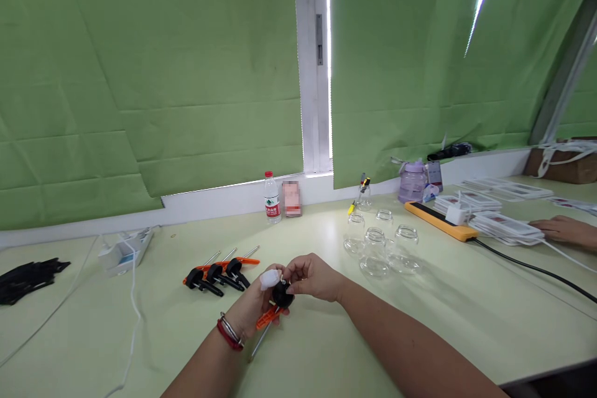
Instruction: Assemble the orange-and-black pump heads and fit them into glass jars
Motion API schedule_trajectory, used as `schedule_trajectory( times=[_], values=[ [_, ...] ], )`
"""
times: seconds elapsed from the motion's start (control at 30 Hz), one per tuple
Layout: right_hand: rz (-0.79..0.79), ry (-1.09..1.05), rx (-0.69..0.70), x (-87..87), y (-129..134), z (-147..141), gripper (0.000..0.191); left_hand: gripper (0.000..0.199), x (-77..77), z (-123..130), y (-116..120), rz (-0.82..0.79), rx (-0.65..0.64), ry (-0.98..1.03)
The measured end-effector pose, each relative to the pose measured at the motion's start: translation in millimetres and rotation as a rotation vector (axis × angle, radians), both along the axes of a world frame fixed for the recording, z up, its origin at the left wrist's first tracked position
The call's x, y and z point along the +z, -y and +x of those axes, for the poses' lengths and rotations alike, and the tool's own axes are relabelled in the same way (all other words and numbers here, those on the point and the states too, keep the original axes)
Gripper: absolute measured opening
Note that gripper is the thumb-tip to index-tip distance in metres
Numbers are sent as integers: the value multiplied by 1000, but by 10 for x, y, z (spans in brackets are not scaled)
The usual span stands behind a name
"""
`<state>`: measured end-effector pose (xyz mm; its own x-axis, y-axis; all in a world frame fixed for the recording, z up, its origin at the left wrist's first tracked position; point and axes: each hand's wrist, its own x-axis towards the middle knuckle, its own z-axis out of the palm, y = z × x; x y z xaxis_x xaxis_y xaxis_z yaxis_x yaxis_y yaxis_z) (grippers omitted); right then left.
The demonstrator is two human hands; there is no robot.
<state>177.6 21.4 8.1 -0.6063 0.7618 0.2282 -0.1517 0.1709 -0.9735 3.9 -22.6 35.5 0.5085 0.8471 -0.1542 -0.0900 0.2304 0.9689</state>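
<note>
My left hand, with a white wrapping on one finger, is closed around a piece with a round black cap, an orange toothed-looking part and a thin metal rod slanting down toward me. My right hand pinches at the top of that cap; whether a small part lies between its fingertips is hidden. Left of my hands, three similar black pieces with orange parts and metal rods lie side by side on the table. Several clear glass jars stand to the right, beyond my right forearm.
A water bottle stands at the back wall beside a pink box. Rightward are a purple jug, an orange power strip, stacked white frames and another person's hand. White cables and black strips lie left.
</note>
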Motion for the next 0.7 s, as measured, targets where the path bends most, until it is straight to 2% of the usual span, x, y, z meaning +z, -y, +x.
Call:
schedule_trajectory(
  times=[0.17, 0.3, 0.47, 0.63, 0.7],
  values=[
    [42, 4, -28, 38, 26, 3, 31, 43, 8, 5, 22, 99, 17, -13],
    [99, 51, -36, 79, 67, -9, 32, 43, 10, 5, 28, 69, -26, -13],
    [122, 89, -68, 110, 93, -18, 20, 57, 17, -13, 5, 40, -74, 22],
    [160, 44, -192, 123, 84, -9, 14, 58, 97, -112, -62, 80, 61, 109],
    [176, 27, -238, 114, 69, -13, 13, 53, 108, -155, -99, 143, 171, 104]
  ],
)
